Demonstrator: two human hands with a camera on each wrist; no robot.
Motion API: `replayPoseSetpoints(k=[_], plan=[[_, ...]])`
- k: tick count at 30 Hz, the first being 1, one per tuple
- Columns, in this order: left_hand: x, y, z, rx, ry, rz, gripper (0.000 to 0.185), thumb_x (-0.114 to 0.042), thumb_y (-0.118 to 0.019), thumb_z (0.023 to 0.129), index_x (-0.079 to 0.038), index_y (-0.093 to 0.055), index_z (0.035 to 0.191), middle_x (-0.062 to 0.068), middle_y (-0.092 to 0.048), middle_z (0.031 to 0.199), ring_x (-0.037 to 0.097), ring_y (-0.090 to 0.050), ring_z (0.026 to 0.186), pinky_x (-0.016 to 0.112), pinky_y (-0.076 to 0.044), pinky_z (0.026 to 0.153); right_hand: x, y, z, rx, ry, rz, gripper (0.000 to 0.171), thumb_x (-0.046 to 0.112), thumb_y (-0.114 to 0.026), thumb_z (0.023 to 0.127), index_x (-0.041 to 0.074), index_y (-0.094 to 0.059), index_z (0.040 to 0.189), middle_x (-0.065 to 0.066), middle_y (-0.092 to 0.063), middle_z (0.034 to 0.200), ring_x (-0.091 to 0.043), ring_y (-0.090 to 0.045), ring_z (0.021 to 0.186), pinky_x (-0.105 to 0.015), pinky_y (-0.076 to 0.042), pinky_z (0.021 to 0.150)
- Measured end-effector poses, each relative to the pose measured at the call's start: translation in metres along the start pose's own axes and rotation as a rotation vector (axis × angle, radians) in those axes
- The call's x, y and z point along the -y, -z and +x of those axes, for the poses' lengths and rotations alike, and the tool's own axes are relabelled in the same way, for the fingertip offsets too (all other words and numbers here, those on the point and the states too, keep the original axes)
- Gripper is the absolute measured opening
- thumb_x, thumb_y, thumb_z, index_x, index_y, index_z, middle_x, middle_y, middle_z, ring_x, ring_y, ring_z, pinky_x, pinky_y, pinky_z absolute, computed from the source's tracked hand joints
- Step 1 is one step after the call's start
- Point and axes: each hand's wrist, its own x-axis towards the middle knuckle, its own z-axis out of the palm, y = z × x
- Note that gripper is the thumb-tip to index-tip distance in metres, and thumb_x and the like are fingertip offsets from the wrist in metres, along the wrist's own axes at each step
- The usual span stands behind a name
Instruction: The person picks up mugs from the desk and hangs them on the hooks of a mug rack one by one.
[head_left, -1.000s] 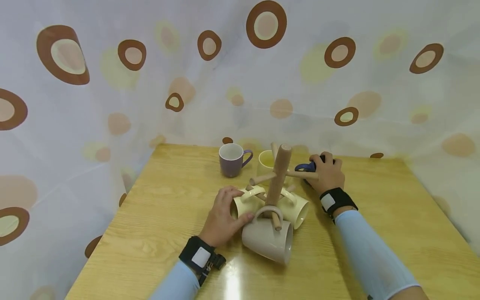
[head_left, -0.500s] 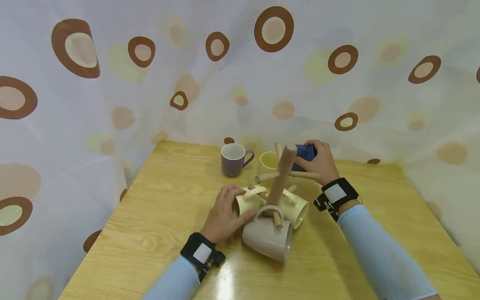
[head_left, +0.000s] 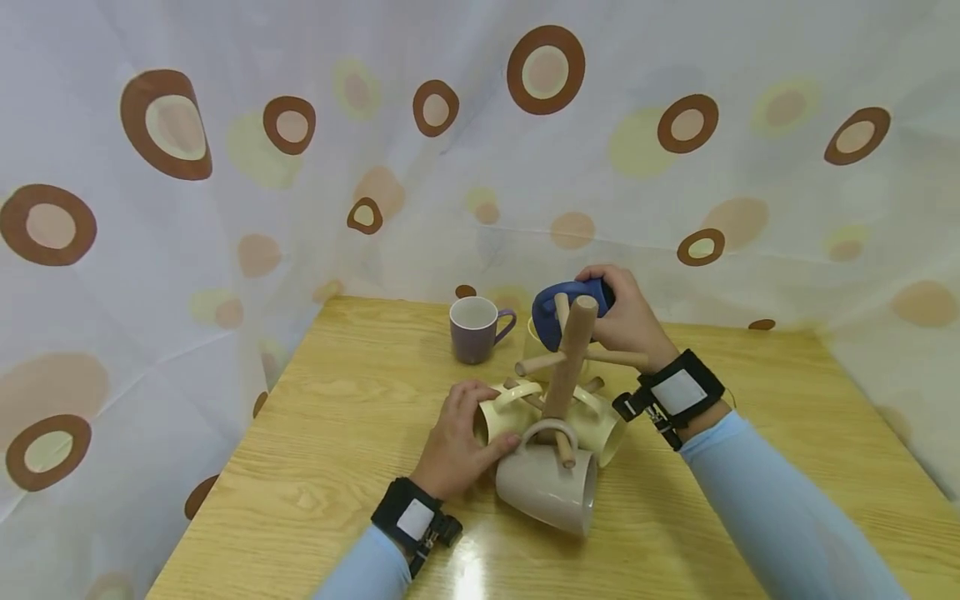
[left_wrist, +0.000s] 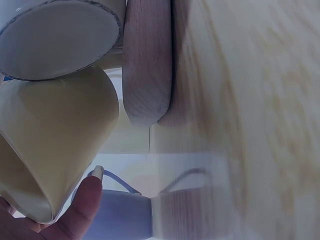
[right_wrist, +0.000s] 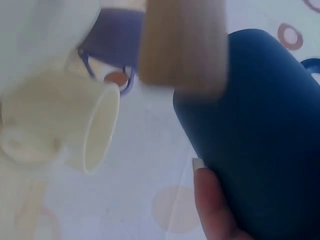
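Note:
My right hand (head_left: 630, 321) grips a blue mug (head_left: 551, 327), tilted on its side in the air behind the upper pegs of a wooden mug tree (head_left: 573, 337). In the right wrist view a finger lies along the wall of the same blue mug (right_wrist: 255, 130). My left hand (head_left: 456, 446) holds a cream mug (head_left: 498, 418) hanging at the tree's lower left, its fingers at the rim. The thumb reaches toward a grey mug (head_left: 540, 487) hanging in front. Another cream mug (head_left: 609, 433) hangs on the right.
A purple mug (head_left: 472, 340) stands upright at the back of the wooden table (head_left: 330, 417). A yellow mug (head_left: 532, 350) stands behind the tree, partly hidden by it and the blue mug. Bare upper pegs (head_left: 618, 359) stick out sideways. A patterned curtain (head_left: 480, 167) borders the table.
My right hand has lifted the blue mug from the table behind the tree and carried it left, toward the upper pegs. The left hand has stayed on the cream mug.

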Motion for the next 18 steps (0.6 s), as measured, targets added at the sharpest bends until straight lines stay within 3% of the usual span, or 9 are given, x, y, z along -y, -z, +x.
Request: replayPoseSetpoints(k=[7, 15, 18], plan=[[-0.001, -0.001, -0.001, -0.003, -0.003, -0.011, 0.06, -0.045, -0.074, 0.085, -0.012, -0.049, 0.128, 0.009, -0.044, 0.134, 0.026, -0.047, 0.126, 0.047, -0.049, 0.098, 0.005, 0.0, -0.008, -0.013, -0.048, 0.031, 0.047, 0.017, -0.069, 0.09, 0.005, -0.049, 0.13, -0.02, -0.038, 0.137, -0.03, -0.04, 0.115, -0.037, -0.04, 0.094], [0.002, -0.003, -0.001, -0.007, -0.01, -0.014, 0.061, -0.05, -0.07, 0.087, -0.012, -0.049, 0.129, 0.01, -0.044, 0.134, 0.026, -0.047, 0.127, 0.048, -0.048, 0.098, 0.007, 0.004, -0.017, 0.05, 0.068, 0.103, 0.042, 0.008, -0.066, 0.092, 0.001, -0.048, 0.129, -0.014, -0.041, 0.133, -0.021, -0.043, 0.11, -0.017, -0.043, 0.085], [0.003, -0.002, 0.0, -0.012, -0.021, -0.011, 0.061, -0.052, -0.069, 0.087, -0.012, -0.048, 0.129, 0.009, -0.045, 0.133, 0.025, -0.046, 0.127, 0.047, -0.047, 0.099, 0.005, 0.003, -0.022, 0.098, 0.117, 0.123, 0.041, 0.004, -0.064, 0.092, -0.002, -0.046, 0.129, -0.013, -0.043, 0.13, -0.016, -0.044, 0.109, -0.016, -0.042, 0.088]])
